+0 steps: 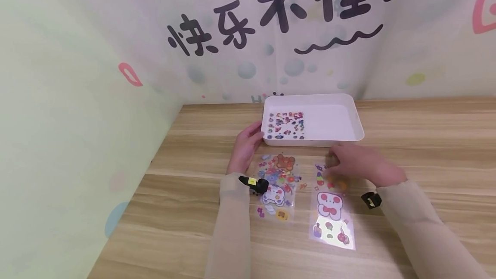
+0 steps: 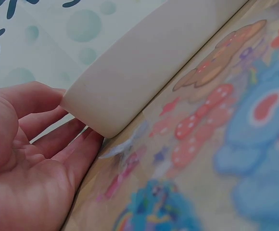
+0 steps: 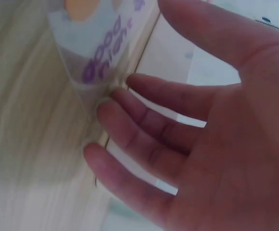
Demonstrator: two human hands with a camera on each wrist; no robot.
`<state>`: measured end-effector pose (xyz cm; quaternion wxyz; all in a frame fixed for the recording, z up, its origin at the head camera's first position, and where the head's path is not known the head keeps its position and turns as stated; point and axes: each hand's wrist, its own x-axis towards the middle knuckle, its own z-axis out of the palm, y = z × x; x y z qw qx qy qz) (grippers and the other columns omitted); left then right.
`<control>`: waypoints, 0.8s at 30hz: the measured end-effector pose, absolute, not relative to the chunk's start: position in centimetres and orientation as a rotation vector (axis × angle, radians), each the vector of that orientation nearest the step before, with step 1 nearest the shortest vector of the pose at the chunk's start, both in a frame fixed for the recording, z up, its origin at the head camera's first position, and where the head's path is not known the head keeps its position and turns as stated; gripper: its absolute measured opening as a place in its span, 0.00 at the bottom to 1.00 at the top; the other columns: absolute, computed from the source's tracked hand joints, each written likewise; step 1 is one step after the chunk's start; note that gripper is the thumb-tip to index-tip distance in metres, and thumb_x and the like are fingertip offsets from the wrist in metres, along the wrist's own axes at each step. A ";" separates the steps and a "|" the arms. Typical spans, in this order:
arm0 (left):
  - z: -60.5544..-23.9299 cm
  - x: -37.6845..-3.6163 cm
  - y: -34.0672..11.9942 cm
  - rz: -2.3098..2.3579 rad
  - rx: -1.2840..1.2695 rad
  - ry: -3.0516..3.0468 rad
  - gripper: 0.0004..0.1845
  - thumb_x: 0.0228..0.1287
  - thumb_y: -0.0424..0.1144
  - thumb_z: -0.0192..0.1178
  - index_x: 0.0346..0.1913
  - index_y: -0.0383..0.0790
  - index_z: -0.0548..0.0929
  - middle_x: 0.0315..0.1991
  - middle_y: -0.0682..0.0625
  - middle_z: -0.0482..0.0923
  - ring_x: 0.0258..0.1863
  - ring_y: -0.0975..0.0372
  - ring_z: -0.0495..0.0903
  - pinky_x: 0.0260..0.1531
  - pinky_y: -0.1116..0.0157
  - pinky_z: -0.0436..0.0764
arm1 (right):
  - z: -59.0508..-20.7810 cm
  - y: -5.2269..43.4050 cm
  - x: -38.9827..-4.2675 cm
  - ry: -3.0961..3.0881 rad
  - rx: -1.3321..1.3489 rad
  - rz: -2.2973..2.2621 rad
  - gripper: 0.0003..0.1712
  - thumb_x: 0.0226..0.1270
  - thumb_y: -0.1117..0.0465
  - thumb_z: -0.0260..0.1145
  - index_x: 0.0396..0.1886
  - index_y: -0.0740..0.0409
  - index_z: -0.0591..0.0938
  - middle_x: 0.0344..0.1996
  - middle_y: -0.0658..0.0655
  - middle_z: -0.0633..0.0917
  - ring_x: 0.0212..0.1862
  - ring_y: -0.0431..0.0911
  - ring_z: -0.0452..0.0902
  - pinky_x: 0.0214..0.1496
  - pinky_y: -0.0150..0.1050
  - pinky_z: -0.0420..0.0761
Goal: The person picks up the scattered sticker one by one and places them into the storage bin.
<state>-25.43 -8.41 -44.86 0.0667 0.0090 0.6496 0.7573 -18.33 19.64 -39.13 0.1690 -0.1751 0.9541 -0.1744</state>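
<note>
A white rectangular tray (image 1: 332, 122) stands against the back wall, with a sheet of small stickers (image 1: 287, 125) in its left half. My left hand (image 1: 244, 149) touches the tray's front left corner, fingers fairly straight along its side. Before the tray lies a clear sheet of cartoon stickers (image 1: 274, 196), partly covered by the left wrist's camera. To its right is another clear sticker sheet (image 1: 329, 206) with a white rabbit-like figure. My right hand (image 1: 359, 162) hovers by that sheet's upper end, close to the tray's front. Its fingers (image 3: 130, 130) are extended and spread, holding nothing visible.
The wood-grain table (image 1: 182, 210) extends to both sides of the sheets. A pale printed cloth (image 1: 240, 42) with dark lettering hangs behind the tray. Small black cameras sit at both wrists.
</note>
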 end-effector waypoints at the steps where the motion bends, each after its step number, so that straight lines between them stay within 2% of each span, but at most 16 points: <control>1: -44.9 -25.5 -8.4 2.286 0.029 1.955 0.23 0.62 0.33 0.53 0.61 0.45 0.68 0.61 0.52 0.65 0.58 0.65 0.66 0.55 0.71 0.67 | -39.1 19.5 -18.2 2.717 -0.481 -0.475 0.31 0.45 0.41 0.68 0.41 0.60 0.75 0.28 0.52 0.73 0.30 0.46 0.68 0.27 0.36 0.69; 7: -45.0 -25.5 -8.3 2.291 0.029 1.957 0.23 0.61 0.32 0.53 0.61 0.45 0.69 0.60 0.52 0.65 0.57 0.65 0.66 0.55 0.70 0.68 | -39.1 19.0 -17.6 2.790 -0.476 -0.365 0.37 0.38 0.39 0.71 0.42 0.60 0.74 0.35 0.55 0.73 0.34 0.48 0.67 0.30 0.39 0.72; 15: -45.0 -25.6 -8.4 2.290 0.026 1.966 0.22 0.62 0.32 0.52 0.60 0.46 0.70 0.59 0.53 0.67 0.57 0.65 0.67 0.54 0.71 0.68 | -39.0 18.5 -17.2 2.829 -0.547 -0.302 0.25 0.38 0.42 0.73 0.29 0.54 0.75 0.28 0.51 0.69 0.32 0.47 0.64 0.26 0.36 0.66; 24: -45.0 -25.5 -8.4 2.285 0.021 1.966 0.22 0.61 0.33 0.53 0.60 0.46 0.70 0.60 0.53 0.66 0.57 0.66 0.67 0.55 0.70 0.68 | -39.3 18.8 -17.4 2.790 -0.551 -0.394 0.22 0.41 0.47 0.72 0.28 0.54 0.73 0.26 0.50 0.69 0.32 0.46 0.64 0.25 0.35 0.64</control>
